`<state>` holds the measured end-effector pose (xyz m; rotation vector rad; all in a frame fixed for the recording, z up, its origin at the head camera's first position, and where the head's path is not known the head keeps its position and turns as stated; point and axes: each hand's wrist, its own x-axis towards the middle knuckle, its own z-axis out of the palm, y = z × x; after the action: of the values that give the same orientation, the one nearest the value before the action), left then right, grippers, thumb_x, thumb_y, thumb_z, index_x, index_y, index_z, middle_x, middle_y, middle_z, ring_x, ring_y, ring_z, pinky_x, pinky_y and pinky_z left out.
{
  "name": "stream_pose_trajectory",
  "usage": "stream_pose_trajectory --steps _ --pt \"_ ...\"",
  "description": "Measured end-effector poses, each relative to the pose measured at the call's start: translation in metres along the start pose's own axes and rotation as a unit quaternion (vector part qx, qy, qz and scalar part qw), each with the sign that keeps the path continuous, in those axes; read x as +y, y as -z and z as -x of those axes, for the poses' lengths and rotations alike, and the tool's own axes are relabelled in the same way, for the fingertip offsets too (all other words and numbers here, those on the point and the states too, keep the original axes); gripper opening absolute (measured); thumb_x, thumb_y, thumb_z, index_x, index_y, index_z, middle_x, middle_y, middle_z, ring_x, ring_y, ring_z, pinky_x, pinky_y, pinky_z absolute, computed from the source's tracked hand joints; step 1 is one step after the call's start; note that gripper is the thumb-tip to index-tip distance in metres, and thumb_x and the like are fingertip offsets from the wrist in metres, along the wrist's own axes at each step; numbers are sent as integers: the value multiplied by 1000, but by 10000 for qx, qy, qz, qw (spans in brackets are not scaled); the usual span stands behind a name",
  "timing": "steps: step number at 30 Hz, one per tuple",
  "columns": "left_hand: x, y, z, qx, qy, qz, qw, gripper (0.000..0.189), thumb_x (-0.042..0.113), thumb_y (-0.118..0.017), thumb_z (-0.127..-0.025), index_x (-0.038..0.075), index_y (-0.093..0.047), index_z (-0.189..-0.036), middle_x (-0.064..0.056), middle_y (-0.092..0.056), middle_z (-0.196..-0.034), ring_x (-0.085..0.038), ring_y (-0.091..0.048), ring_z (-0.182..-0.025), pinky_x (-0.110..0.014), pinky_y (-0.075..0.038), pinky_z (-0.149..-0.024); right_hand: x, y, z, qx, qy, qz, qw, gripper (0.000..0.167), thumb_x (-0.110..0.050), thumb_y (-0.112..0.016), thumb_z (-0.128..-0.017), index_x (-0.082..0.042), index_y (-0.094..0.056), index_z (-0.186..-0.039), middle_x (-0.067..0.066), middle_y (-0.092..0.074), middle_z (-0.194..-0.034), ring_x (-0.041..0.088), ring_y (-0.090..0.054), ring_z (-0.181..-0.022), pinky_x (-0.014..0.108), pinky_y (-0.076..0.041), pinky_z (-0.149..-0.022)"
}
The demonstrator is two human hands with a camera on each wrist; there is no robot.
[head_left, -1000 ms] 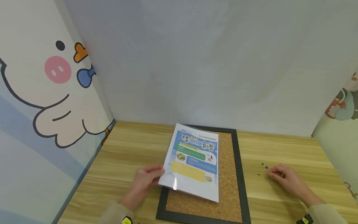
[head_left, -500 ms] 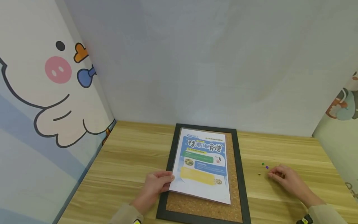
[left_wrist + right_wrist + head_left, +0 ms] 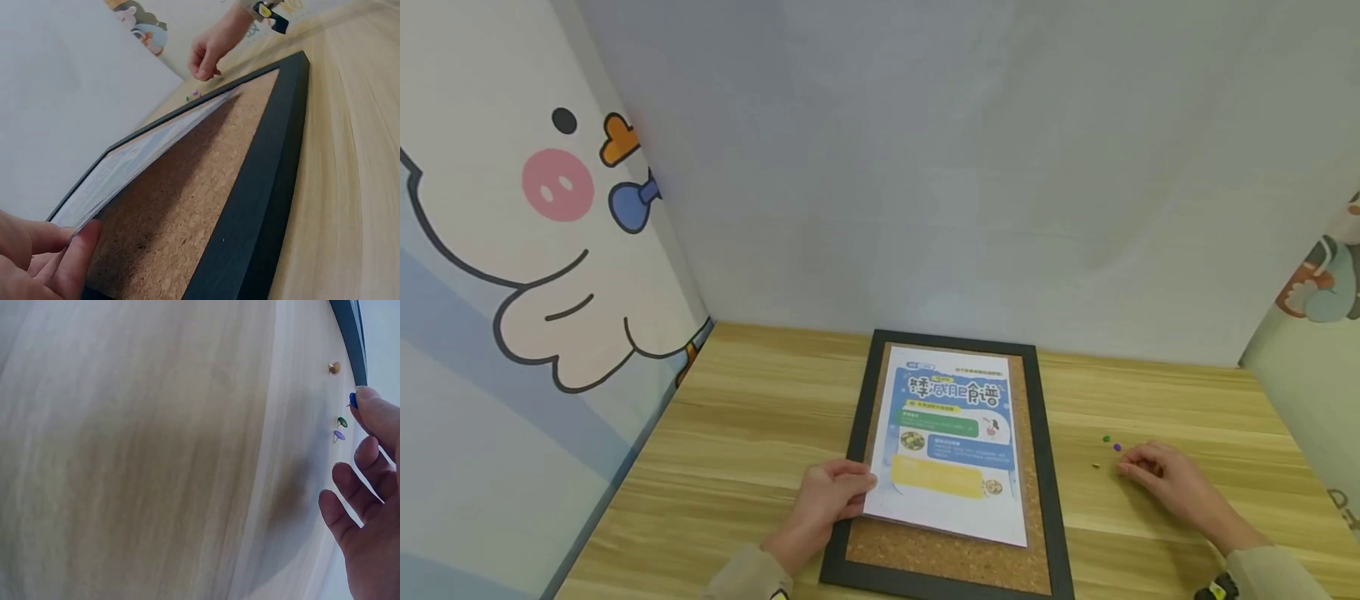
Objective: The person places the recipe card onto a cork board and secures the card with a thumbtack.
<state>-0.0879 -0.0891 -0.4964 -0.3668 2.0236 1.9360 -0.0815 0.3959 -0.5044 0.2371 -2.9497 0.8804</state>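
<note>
Fingers (image 3: 80, 257) on the left hand (image 3: 827, 502) are clamped on a sheet, thumb on top and fingertips underneath, right around its lower left corner. That sheet (image 3: 957, 450) is a printed page with Chinese lettering, plus green, blue and yellow boxes. It's over the corkboard (image 3: 947, 557), inside the black frame (image 3: 1049, 483), sitting a bit off square. Left wrist cam gives it away: the pinched corner is up off the cork with a shadow below, and the sheet slopes down toward the far side. Can't tell exactly where it starts touching.

Over on the right hand (image 3: 1172, 487), thumb and a finger are pinched together on a little blue pin (image 3: 353, 400), while the other fingers are apart and loosely bent. Three more pins lie on the wooden table (image 3: 737, 400) near that hand: a green pin (image 3: 342, 422) and a purple pin (image 3: 339, 435) just beside each other, and a gold pin (image 3: 335, 367) a little off from those two. Behind it all is a plain greyish wall (image 3: 925, 167).
</note>
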Motion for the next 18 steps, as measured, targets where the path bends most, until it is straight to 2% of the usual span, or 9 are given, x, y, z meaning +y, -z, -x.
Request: stream_pose_trajectory --steps 6,11,14,18 --pt "2 -2 -1 -197 -334 -226 9990 26 0 -77 -90 -12 -68 -110 -3 -72 -81 -9 -66 -67 -24 -58 -58 -2 -1 -2 -36 33 33 10000 5 -10 -74 -97 -6 -76 -95 -6 -62 -86 -1 -45 -70 25 -43 -60" --pt "-1 -2 -4 -212 -437 -473 9977 31 0 -78 -88 -11 -66 -115 -5 -69 -81 -10 -65 -69 -26 -58 -57 -3 -2 -2 -33 91 12 10000 4 -9 -74 -97 -6 -76 -95 -7 -62 -86 -2 -45 -70 25 -43 -60" --pt "-4 -1 -6 -206 -614 -882 9940 31 1 -79 -87 -10 -66 -114 -5 -68 -80 -11 -64 -66 -28 -59 -56 -2 -3 -1 53 160 -50 9998 4 -7 -73 -96 -5 -76 -93 -8 -61 -84 -2 -45 -69 25 -43 -59" --pt "-3 0 -8 -219 -903 -1543 9837 28 3 -80 -87 -6 -66 -110 -5 -66 -78 -12 -63 -60 -29 -58 -53 -2 -4 1 134 238 -110 9996 7 -8 -73 -96 -4 -75 -91 -9 -60 -83 -2 -45 -69 25 -42 -59"
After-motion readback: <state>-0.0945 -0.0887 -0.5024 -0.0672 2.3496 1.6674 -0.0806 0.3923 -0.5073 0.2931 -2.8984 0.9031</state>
